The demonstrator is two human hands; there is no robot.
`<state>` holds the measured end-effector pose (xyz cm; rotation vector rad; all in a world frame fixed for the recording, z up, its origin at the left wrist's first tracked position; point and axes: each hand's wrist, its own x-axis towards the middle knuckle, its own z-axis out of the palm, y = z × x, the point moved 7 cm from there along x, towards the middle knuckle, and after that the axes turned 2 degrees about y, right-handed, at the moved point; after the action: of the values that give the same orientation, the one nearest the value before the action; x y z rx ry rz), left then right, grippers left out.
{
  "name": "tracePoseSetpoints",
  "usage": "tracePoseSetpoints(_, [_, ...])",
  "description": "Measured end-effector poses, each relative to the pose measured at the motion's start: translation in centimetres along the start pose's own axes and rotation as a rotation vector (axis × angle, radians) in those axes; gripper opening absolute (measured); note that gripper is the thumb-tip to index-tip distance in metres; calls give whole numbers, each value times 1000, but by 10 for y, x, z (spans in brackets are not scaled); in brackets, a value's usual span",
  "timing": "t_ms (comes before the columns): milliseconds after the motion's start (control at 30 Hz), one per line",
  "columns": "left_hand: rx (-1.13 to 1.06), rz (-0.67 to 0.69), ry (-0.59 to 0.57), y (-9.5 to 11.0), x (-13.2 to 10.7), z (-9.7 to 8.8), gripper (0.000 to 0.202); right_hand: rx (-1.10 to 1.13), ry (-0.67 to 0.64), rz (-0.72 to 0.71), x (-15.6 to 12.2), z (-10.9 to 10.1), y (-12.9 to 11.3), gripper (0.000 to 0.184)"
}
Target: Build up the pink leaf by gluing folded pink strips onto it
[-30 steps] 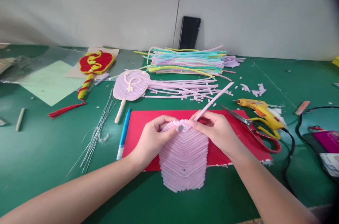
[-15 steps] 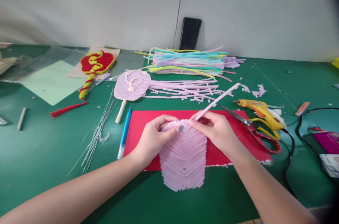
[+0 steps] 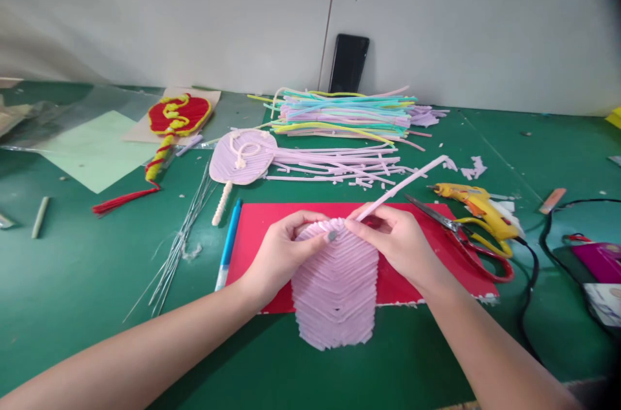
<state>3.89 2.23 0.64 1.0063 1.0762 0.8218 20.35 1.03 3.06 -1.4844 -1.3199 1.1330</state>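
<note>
A pink oval piece (image 3: 336, 290) built of pipe cleaners laid in a chevron pattern lies on a red sheet (image 3: 422, 268). My left hand (image 3: 281, 251) is closed on its top left edge, thumb pressing on the top rows. Fingers of my right hand (image 3: 395, 242) pinch a long pink pipe cleaner (image 3: 410, 178) at the piece's top. Its free end slants up to the right.
Red-handled scissors (image 3: 466, 232) and a yellow glue gun (image 3: 478, 206) with a black cord lie right of the sheet. A blue pen (image 3: 228, 242) and thin wires (image 3: 177, 245) lie to the left. Behind are pink strands (image 3: 334, 167), a coloured pipe-cleaner pile (image 3: 344, 112), a pink fan (image 3: 241, 158), a red fan (image 3: 174, 114), a phone (image 3: 348, 64).
The free end of the pink pipe cleaner has swung lower and further right. Both hands stay at the top of the pink piece.
</note>
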Motion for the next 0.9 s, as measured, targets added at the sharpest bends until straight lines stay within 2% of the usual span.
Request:
tracePoseSetpoints(500, [87, -26, 23, 1, 0, 3, 36, -10, -25, -7, 1, 5, 0, 20])
tracePoseSetpoints(700, [102, 7, 61, 7, -2, 0, 36, 18, -17, 2, 1, 5, -6, 24])
tracePoseSetpoints(900, [109, 10, 67, 8, -3, 0, 36, 52, -25, -54, 2, 6, -9, 23])
